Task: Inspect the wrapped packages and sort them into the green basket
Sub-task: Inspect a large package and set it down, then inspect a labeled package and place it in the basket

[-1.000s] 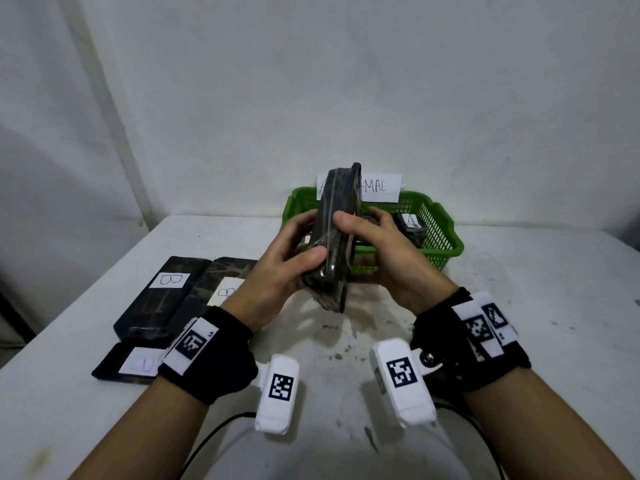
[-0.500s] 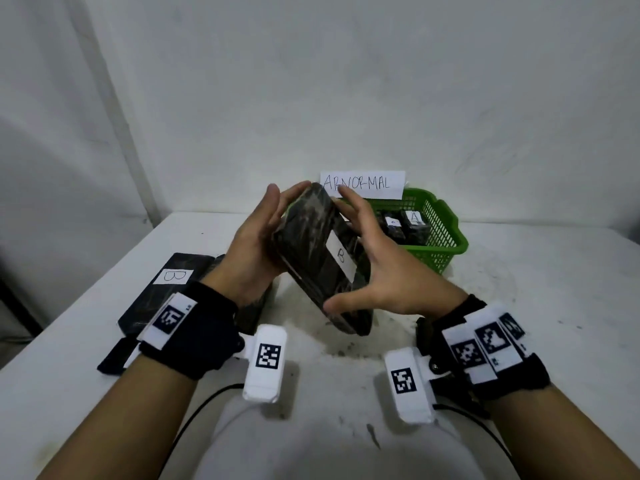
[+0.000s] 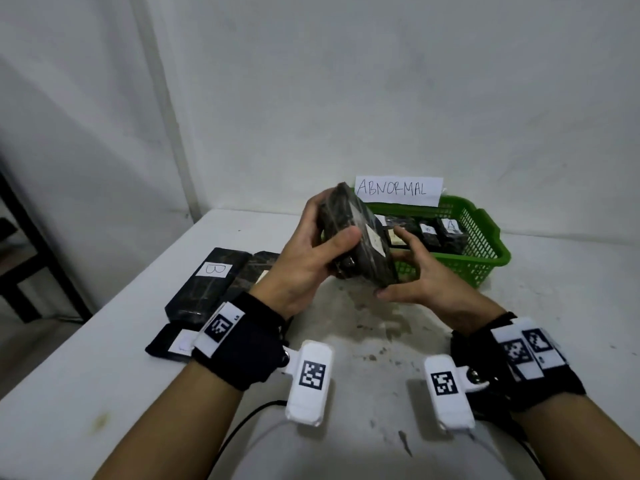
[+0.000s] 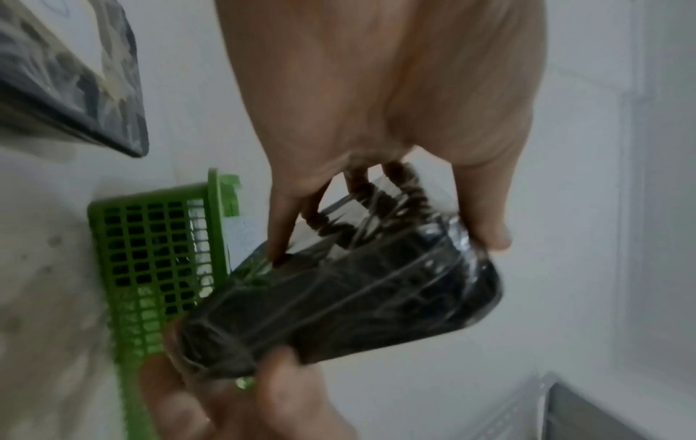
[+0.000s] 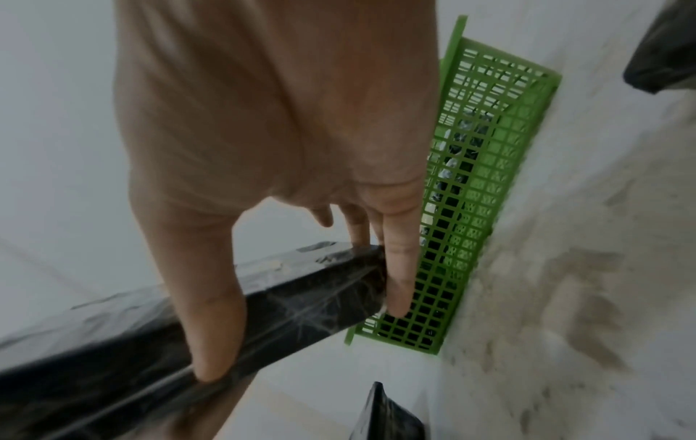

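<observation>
A dark package wrapped in clear film [image 3: 360,247], with a white label on its face, is held tilted in the air just in front of the green basket [image 3: 491,251]. My left hand [image 3: 323,237] grips its left end, thumb on the near face and fingers behind. On the right, my right hand [image 3: 407,268] holds the lower end, thumb under the corner and fingers along the side. The left wrist view shows the package [image 4: 357,291] under my left hand's fingers [image 4: 280,226]. Across the package [image 5: 301,303] in the right wrist view lies my right thumb.
A paper sign reading ABNORMAL [image 3: 398,190] stands on the basket's back rim. Several small wrapped packages [image 3: 450,232] lie inside the basket. Three more dark packages lie on the white table [image 3: 554,306] at the left, one labelled B [image 3: 211,282].
The package has turned in my hands, its labelled face now towards the right. My left thumb has come round onto the near face, and my right hand has slid lower on it.
</observation>
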Demonstrator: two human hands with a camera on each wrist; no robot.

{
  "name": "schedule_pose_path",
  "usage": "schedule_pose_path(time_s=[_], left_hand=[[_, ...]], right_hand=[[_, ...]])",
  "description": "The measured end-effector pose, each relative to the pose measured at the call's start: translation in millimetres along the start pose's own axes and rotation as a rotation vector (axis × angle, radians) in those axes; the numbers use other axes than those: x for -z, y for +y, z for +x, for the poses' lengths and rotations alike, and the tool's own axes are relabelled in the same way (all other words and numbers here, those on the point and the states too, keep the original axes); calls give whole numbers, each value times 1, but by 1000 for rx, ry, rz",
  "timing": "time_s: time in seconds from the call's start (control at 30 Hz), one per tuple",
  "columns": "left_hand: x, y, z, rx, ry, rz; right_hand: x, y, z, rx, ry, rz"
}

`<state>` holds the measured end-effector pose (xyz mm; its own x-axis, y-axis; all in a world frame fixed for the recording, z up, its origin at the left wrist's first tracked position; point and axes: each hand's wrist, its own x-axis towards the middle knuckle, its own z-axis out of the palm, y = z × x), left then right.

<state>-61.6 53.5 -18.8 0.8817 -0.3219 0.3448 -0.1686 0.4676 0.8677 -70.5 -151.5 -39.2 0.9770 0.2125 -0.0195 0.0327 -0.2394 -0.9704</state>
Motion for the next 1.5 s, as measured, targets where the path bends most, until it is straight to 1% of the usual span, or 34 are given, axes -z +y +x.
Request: schedule_pose_path(time_s=[0.07,0.13,0.23,0.33,0.4,0.43,0.53,0.63,0.67,0.73,0.8,0.87,0.9,0.97,1.07,1.13,1.2,1.27,1.33,1.37,1.43,1.5], left_hand=[[-4,-3,-1,-28,-3,-20],[-8,-6,-2,-53,3,-24],[-5,-5,-6,-56,14,-10],[15,11,-16,-12,45,-35],[35,25,-28,32,97,-29],[43,32,-34,48,131,-7],[73,51,-56,44,237,128],[94,63,-72,63,369,263],[98,63,-76,85,390,315],[103,61,-83,141,370,463],[99,54,-89,238,300,656],[86,46,-92,381,165,908],[78,42,-93,437,94,993],[62,30,-91,518,-23,1049],[49,14,-85,557,-126,1122],[44,7,-81,567,-135,1185],[39,2,-79,566,-127,1277],[32,-2,-76,523,-150,1517],[27,-6,-75,450,-138,1789],[24,-8,-74,425,-116,1885],[23,-9,-73,371,-69,1999],[24,-8,-71,320,-23,2049]], right_hand=[[-1,1,-1,16,13,9],[-1,-1,0,34,8,-53],[0,-9,-5,17,-11,-160],[-7,-18,-13,-7,-86,-376],[-22,-29,-17,17,-133,-461],[-29,-36,-18,28,-141,-459],[-57,-53,-13,35,-128,-347],[-72,-59,-1,51,-70,-302],[-75,-60,1,52,-44,-296],[-76,-56,5,50,43,-316],[-67,-47,10,67,162,-397],[-54,-44,11,91,269,-444],[-50,-45,11,100,296,-460],[-46,-50,7,121,301,-569],[-46,-47,-3,114,240,-727],[-44,-39,-9,43,159,-766],[-43,-29,-13,-67,22,-790],[-46,-20,-15,-161,-141,-833],[-54,-11,-14,-189,-273,-940],[-58,-7,-12,-192,-313,-990],[-61,-2,-6,-208,-327,-989],[-64,-2,0,-198,-282,-937]])
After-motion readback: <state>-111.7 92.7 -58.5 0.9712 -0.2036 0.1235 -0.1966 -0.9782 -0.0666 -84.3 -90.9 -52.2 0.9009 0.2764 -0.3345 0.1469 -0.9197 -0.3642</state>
